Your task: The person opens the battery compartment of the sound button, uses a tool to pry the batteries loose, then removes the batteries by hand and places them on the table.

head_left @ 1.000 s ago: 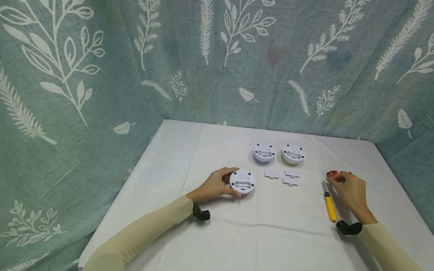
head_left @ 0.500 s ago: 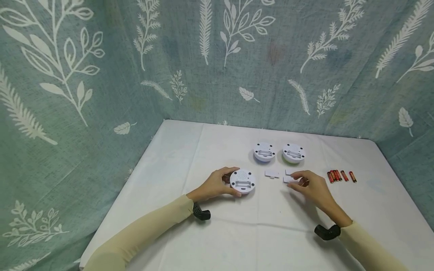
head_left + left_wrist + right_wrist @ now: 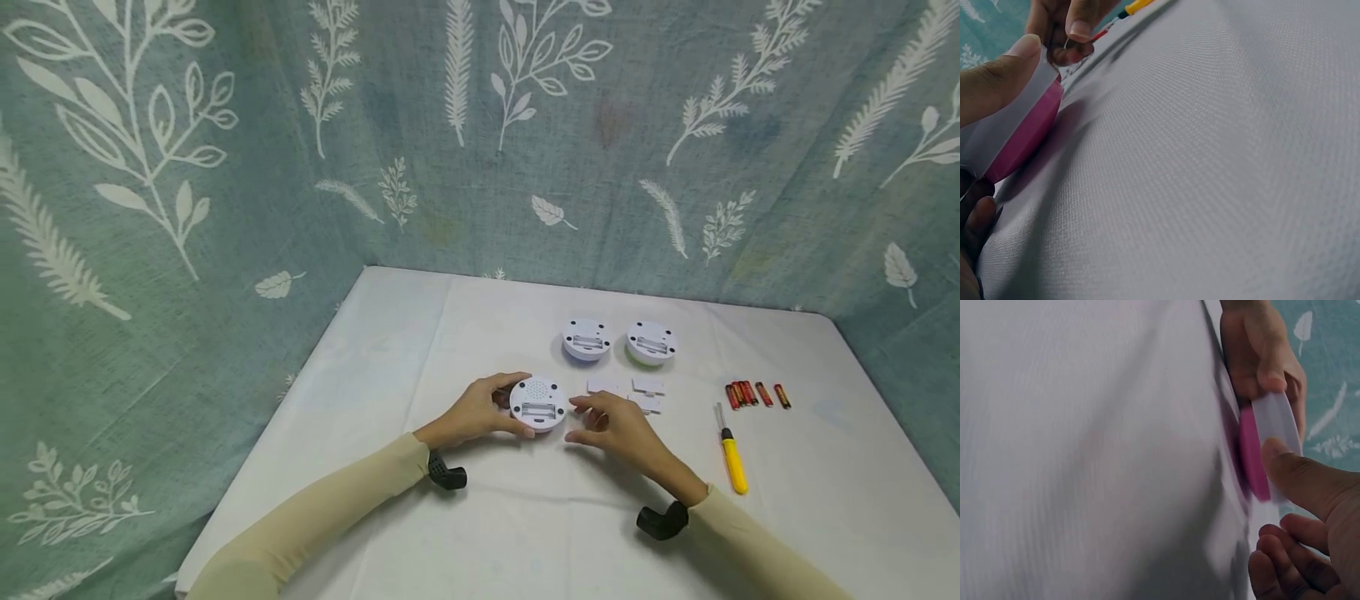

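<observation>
A round white gadget [image 3: 537, 392] with a pink far side [image 3: 1032, 134] lies battery-side up on the table, its battery compartment uncovered and no battery in it. My left hand [image 3: 477, 408] grips its rim from the left, thumb in front and fingers behind. Just right of the gadget is my right hand [image 3: 618, 427], thumb and fingers apart, fingers loosely bent. In the right wrist view my right thumb [image 3: 1307, 481] overlaps the gadget's rim; whether it touches cannot be told. Nothing shows between its fingers. Small white battery covers [image 3: 649, 386] lie behind that hand, partly hidden.
Two similar round gadgets, one blue-edged [image 3: 587, 340] and one green-edged [image 3: 651, 343], lie at the back with uncovered compartments. Several red batteries [image 3: 742, 394] lie at the right. A yellow-handled screwdriver [image 3: 734, 465] is in front of them. Patterned cloth [image 3: 480, 150] hangs behind the table.
My right hand has moved left from the batteries, past the covers, to beside the gadget. Batteries and screwdriver are uncovered to view. My left hand keeps its grip on the gadget.
</observation>
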Action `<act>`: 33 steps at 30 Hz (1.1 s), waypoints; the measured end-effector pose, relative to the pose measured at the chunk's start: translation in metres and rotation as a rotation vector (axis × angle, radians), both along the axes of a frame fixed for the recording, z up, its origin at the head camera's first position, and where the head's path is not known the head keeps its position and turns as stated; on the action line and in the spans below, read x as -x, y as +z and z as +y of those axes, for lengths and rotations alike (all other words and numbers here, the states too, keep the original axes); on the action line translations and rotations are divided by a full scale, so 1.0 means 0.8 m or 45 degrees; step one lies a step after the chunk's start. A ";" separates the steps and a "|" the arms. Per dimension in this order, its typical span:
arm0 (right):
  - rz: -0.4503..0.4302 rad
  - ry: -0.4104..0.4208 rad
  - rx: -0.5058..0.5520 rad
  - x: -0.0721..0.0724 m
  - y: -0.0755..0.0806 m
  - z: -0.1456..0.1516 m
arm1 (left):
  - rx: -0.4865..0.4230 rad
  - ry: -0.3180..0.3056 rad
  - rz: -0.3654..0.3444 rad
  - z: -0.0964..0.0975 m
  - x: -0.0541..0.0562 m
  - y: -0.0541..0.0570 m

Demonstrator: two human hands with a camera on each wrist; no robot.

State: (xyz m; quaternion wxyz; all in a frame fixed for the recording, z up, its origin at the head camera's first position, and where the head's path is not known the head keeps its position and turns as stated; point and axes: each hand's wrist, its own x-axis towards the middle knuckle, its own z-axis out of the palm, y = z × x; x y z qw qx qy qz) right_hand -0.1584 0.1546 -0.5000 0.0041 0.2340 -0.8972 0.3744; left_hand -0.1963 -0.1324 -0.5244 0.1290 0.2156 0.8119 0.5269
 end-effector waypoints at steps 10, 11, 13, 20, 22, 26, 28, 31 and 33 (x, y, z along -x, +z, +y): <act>0.039 -0.047 0.045 -0.002 -0.008 -0.024 | -0.064 -0.001 -0.022 0.000 0.002 -0.003; 0.036 -0.059 0.057 -0.001 -0.008 -0.025 | -0.079 -0.001 -0.030 0.001 0.002 -0.003; 0.029 -0.081 0.079 0.001 -0.007 -0.027 | -0.098 0.002 -0.038 0.002 0.003 -0.001; 0.029 -0.110 0.097 0.019 0.000 -0.033 | -0.087 0.028 0.016 0.002 0.015 0.012; 0.029 -0.107 0.095 0.028 0.002 -0.035 | -0.067 0.034 0.061 0.001 0.025 0.015; 0.029 -0.104 0.107 0.049 0.005 -0.037 | -0.063 0.034 0.118 -0.001 0.047 0.018; 0.035 -0.102 0.104 0.059 0.006 -0.039 | -0.063 0.041 0.128 -0.003 0.059 0.020; 0.021 -0.118 0.103 0.076 0.008 -0.044 | -0.059 0.075 0.119 -0.005 0.076 0.022; 0.006 -0.135 0.093 0.086 0.008 -0.047 | -0.050 0.098 0.114 -0.006 0.088 0.022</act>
